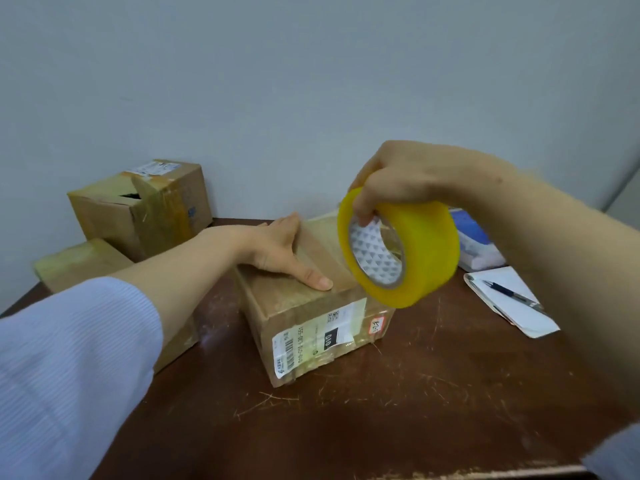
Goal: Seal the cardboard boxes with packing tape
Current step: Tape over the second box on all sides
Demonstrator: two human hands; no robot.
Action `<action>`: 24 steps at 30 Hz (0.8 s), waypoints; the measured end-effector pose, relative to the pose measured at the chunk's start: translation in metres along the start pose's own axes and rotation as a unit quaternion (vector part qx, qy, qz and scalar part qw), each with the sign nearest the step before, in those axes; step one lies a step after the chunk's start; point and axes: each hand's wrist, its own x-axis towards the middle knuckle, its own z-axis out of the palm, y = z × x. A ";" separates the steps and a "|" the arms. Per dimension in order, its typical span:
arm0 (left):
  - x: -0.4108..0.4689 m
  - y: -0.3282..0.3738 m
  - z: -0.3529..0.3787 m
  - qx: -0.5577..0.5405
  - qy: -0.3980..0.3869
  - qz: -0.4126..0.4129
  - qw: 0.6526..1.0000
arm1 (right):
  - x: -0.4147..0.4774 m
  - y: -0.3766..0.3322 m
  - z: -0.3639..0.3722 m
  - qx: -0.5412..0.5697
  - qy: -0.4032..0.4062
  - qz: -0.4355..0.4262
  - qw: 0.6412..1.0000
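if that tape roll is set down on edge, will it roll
Likely: the tape roll is round, so on edge it could roll along the table. Flat on its side it should stay. Probably light, since the right hand alone holds it up.

Even soft light, edges warped, slight blur

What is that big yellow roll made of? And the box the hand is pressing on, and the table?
The tape roll in the right hand looks like glossy yellowish plastic film wound on a printed core, probably card. The box under the left hand looks like matte brown cardboard with paper labels. The table looks like dark varnished wood, shiny and scratched.
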 end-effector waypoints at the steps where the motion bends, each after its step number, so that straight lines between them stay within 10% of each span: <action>1: -0.001 0.001 0.000 0.004 -0.002 0.003 1.000 | -0.008 0.002 0.000 -0.003 -0.008 0.005 1.000; 24: -0.001 0.014 0.000 0.116 -0.069 0.054 0.989 | -0.073 0.033 0.073 0.029 -0.142 0.051 0.988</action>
